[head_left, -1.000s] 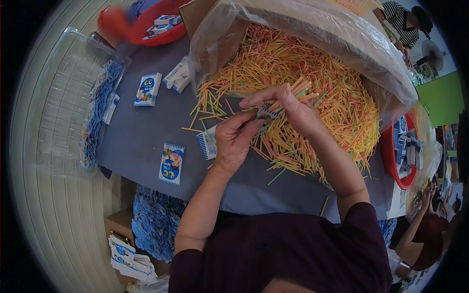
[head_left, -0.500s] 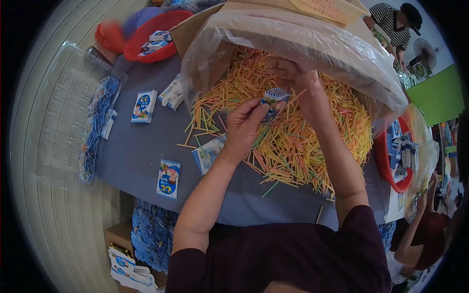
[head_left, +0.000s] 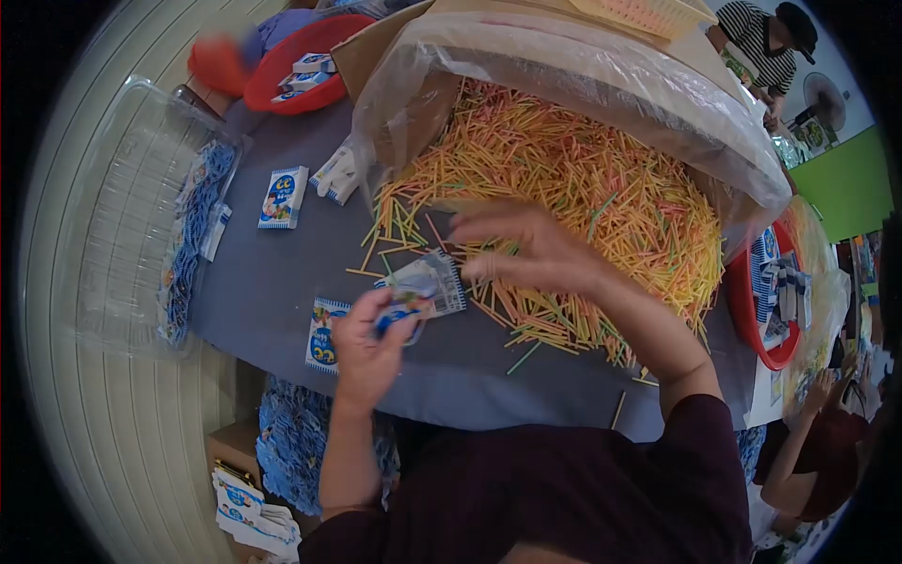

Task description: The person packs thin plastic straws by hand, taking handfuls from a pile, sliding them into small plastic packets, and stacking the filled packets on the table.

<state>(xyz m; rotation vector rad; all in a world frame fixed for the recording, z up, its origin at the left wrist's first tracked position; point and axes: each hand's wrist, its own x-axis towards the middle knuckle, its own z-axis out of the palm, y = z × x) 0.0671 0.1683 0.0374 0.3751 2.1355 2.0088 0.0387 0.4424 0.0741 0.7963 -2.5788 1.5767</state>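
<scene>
Pinching a packet (head_left: 398,310), likely for control, the left hand (head_left: 365,355) closes narrowly. At its two o'clock, the right hand (head_left: 537,252) spreads wide.

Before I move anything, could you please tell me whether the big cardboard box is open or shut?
Open: the box shows a heap of colored sticks through its mouth, with some spilling onto the gray tablecloth.

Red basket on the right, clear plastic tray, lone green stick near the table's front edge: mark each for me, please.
Red basket (head_left: 740,303): head view, on its left outer wall.
Clear plastic tray (head_left: 127,226): head view, on its bare base.
Green stick (head_left: 524,358): head view, mid-length.
</scene>
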